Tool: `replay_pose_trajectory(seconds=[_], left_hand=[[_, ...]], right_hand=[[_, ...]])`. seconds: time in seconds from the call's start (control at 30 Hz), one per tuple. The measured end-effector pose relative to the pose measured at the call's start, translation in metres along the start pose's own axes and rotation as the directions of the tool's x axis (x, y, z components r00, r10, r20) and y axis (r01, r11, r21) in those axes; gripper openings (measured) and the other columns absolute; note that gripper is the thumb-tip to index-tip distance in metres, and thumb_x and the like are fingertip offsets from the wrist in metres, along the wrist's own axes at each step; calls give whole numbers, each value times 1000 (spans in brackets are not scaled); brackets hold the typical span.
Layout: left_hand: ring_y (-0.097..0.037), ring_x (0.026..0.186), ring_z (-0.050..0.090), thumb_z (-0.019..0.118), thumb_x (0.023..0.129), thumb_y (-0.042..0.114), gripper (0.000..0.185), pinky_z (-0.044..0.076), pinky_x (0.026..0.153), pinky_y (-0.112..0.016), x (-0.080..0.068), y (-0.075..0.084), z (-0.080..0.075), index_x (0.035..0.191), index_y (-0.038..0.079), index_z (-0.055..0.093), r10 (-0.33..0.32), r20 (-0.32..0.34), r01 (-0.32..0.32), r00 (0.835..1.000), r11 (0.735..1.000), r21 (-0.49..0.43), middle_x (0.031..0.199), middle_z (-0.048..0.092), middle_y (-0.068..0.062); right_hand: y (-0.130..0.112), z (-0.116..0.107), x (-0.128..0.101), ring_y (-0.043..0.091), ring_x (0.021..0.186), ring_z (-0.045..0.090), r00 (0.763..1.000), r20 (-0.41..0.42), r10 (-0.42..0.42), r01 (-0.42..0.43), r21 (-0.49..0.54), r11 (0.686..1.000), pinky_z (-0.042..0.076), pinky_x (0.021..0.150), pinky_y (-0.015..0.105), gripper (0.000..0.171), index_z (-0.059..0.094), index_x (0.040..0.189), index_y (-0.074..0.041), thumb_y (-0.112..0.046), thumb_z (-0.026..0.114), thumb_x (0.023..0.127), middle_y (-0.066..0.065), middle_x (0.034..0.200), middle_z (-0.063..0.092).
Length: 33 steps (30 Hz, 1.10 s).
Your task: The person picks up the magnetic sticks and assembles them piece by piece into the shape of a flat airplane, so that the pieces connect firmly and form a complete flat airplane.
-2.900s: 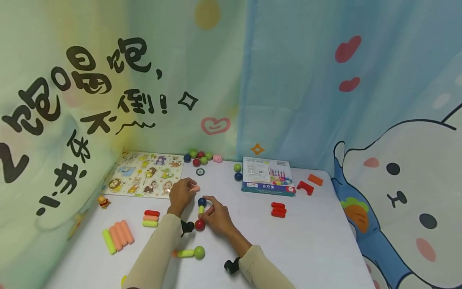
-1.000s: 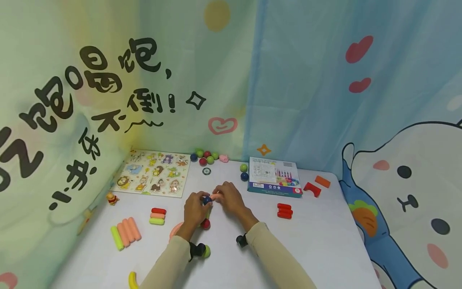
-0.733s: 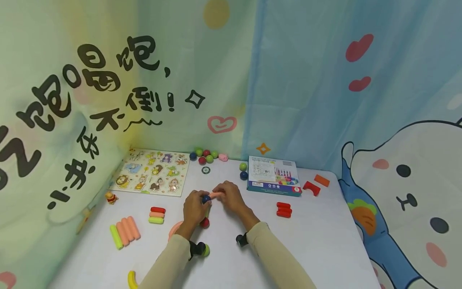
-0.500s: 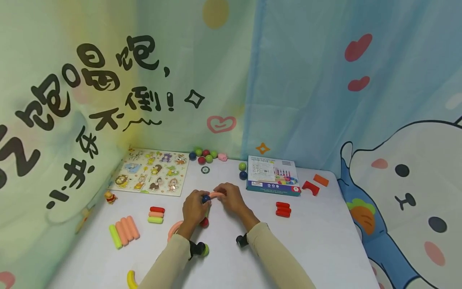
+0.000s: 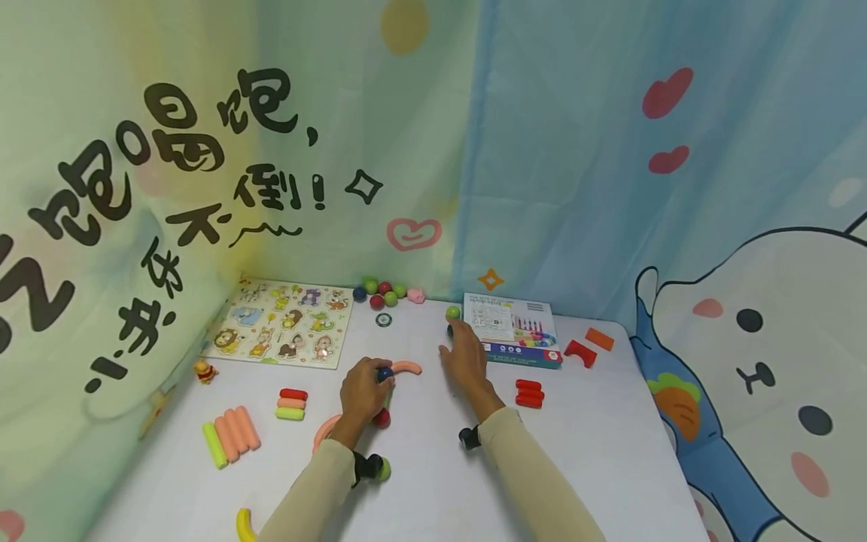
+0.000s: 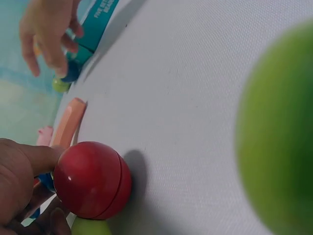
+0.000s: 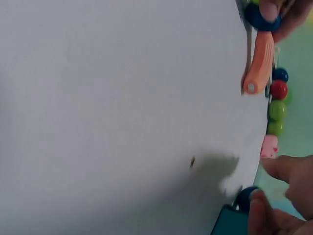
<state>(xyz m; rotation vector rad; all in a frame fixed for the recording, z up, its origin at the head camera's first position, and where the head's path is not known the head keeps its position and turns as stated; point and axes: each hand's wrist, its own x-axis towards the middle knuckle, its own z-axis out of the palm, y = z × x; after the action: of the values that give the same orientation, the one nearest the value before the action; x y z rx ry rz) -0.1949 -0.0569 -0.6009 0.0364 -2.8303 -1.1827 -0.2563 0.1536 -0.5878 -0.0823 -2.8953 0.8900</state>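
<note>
My left hand (image 5: 362, 391) pinches a dark blue ball (image 7: 259, 18), with a curved peach stick (image 5: 408, 367) sticking out from it to the right. A red ball (image 6: 90, 178) and a lime-green stick (image 6: 92, 227) sit under this hand on the same chain. My right hand (image 5: 467, 357) reaches toward the box with its fingers spread apart. Its fingertips are right at a second blue ball (image 6: 72, 71), mostly hidden behind them in the head view. A green ball (image 5: 452, 312) lies just beyond.
A printed toy box (image 5: 515, 354) lies right of my right hand. Behind the left hand are an animal puzzle board (image 5: 332, 342) and several balls (image 5: 376, 302). Loose sticks lie left (image 5: 233, 435) and right (image 5: 529, 394). A green ball (image 5: 384, 468) sits by the left wrist.
My right hand has let go of the curved peach stick, now at the blue ball, and moved right and back toward the box. Lately the left hand has stayed on the blue ball.
</note>
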Motion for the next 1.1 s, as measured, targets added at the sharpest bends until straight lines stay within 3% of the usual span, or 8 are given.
replay_pose_trajectory(seconds=[0.1,0.2,0.3,0.53,0.77,0.97,1.1], left_hand=[[-33,118,72,83,91,17,31,57,100,-51,0,0,0,122,14,78,-7,7,7,1000,1000,8,120,74,-12],[-32,117,72,82,92,17,31,57,100,-51,1,0,0,123,14,78,-11,11,11,1000,1000,13,119,74,-12],[-33,116,71,82,92,18,31,57,99,-51,2,1,-2,123,14,78,-14,10,14,1000,1000,15,119,74,-12],[-31,107,63,83,89,18,32,55,94,-48,5,5,0,121,15,79,29,5,-29,1000,994,110,118,75,-12],[-28,94,60,86,88,25,23,50,84,-46,20,9,12,108,16,80,120,3,-116,993,949,293,100,74,-9],[-29,88,61,86,90,26,18,50,80,-46,23,9,18,101,13,79,131,-30,-117,991,953,280,90,72,-9],[-27,92,59,83,92,27,21,50,83,-44,21,10,18,108,14,79,104,9,-103,995,962,254,97,73,-8]], right_hand=[[1,-6,0,33,145,55,999,28,27,-26,-27,999,45,119,49,62,53,155,-15,-13,77,98,12,156,58],[-1,-8,-3,32,126,66,1000,-16,21,-22,-29,999,54,106,48,51,61,146,-16,-14,77,97,12,139,66],[-3,-6,-6,30,110,68,999,-42,-11,10,-22,1000,57,96,47,48,66,142,-18,-17,79,96,12,129,67],[-5,8,-17,25,105,65,994,87,-65,68,-40,997,56,97,45,36,75,127,-17,-24,84,93,9,119,69],[-5,13,-39,20,89,59,996,81,-47,37,126,991,51,83,37,29,76,113,-14,-18,88,87,7,102,70],[-6,14,-52,18,84,61,994,69,-79,60,242,968,49,78,31,30,75,110,-11,-12,90,84,9,101,73],[-4,12,-54,19,89,63,995,72,-69,48,264,963,52,82,33,29,75,112,-11,-11,88,86,9,106,74]])
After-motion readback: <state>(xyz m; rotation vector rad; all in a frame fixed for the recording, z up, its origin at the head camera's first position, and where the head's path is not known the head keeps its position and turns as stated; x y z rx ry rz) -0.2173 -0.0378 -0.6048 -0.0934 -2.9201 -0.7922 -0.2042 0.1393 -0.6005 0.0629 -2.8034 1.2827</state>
